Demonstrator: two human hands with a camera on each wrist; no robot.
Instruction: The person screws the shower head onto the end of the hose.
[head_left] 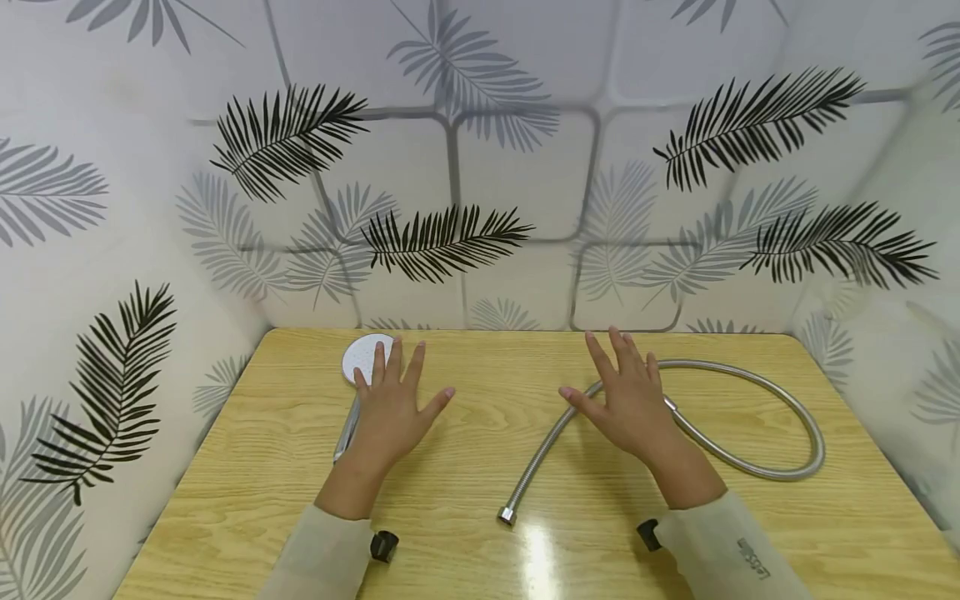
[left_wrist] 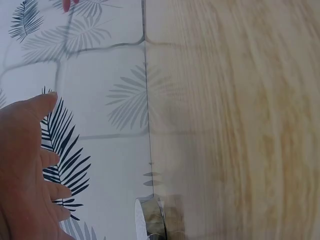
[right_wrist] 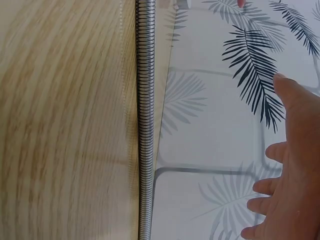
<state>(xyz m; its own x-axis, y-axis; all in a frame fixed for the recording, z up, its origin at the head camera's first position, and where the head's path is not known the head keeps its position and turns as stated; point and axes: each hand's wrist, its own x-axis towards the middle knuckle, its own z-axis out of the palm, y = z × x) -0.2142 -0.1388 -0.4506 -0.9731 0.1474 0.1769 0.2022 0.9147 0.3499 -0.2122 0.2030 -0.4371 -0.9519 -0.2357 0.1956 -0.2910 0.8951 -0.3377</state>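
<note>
With fingers spread, my left hand point(head_left: 386, 417) is held over the table and overlaps a shower head point(head_left: 362, 357) in the head view. That shower head has a round white face and a silver handle, partly hidden behind the hand; its edge point(left_wrist: 150, 220) shows low in the left wrist view. My right hand point(head_left: 630, 404), fingers also spread, hovers above a silver metal shower hose point(head_left: 757, 471). The hose curves in a loop on the right and ends in a hex nut point(head_left: 507, 516) near the middle. Its ribbed length point(right_wrist: 145, 100) runs through the right wrist view. Neither hand holds anything.
The wooden table point(head_left: 465, 467) has a light grain and a bright reflection at its front. Walls point(head_left: 517, 183) with a leaf pattern stand behind it and on both sides. Each cuff carries a black strap piece point(head_left: 384, 546) at the wrist.
</note>
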